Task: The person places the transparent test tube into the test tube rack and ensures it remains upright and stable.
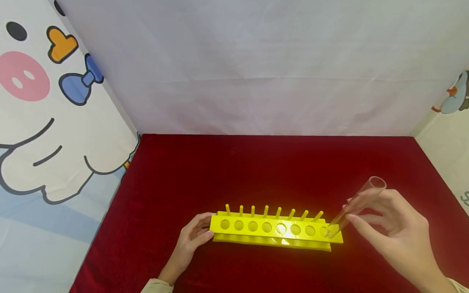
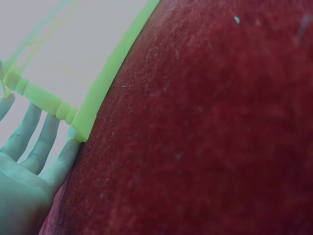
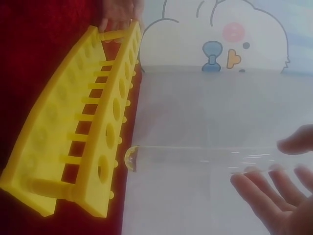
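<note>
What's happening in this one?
A person's left hand grips the left end of a yellow test tube rack, which rests on a dark red cloth. Their right hand pinches a clear test tube between thumb and fingers. The tube is tilted, its rounded end by the hole at the rack's right end. The right wrist view shows that end outside the rack, so the tube is not in a hole yet.

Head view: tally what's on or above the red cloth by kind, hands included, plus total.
Yellow rack: 1
Clear tube: 1
Hands: 2 (left hand, right hand)
Total: 4
</note>
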Demonstrator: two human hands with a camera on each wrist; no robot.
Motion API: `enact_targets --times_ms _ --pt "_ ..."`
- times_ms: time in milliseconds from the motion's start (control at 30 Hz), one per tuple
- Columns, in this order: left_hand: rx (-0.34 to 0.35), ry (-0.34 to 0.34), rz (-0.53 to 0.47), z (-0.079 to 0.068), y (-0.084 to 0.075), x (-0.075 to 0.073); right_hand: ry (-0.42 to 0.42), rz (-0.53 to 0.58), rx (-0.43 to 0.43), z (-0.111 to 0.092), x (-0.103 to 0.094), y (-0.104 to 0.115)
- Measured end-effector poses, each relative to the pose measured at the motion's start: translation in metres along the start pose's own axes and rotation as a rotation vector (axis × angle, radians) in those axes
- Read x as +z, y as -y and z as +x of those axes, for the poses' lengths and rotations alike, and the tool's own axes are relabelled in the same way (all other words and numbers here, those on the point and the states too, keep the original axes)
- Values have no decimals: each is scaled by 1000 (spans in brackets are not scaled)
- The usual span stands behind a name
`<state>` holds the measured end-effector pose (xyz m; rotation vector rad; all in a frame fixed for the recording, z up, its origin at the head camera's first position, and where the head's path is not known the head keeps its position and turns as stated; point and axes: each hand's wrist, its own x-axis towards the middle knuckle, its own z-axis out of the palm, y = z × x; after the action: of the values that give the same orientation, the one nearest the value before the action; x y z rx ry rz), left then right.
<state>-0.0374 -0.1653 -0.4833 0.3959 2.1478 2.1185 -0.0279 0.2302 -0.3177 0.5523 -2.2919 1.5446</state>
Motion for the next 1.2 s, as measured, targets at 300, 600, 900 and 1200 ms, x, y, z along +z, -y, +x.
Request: enact_targets --times_ms 300,600,900,1200 --pt "8 0 5 3 2 2 7 214 -77 4 2 -13" --pt "8 -20 -7 6 1 5 9 119 -47 5 2 -20" --pt "3 -26 -4 8 4 6 26 41 -23 5 0 -28" --pt "15 -28 -1 11 7 7 31 -6 -16 6 -1 -37"
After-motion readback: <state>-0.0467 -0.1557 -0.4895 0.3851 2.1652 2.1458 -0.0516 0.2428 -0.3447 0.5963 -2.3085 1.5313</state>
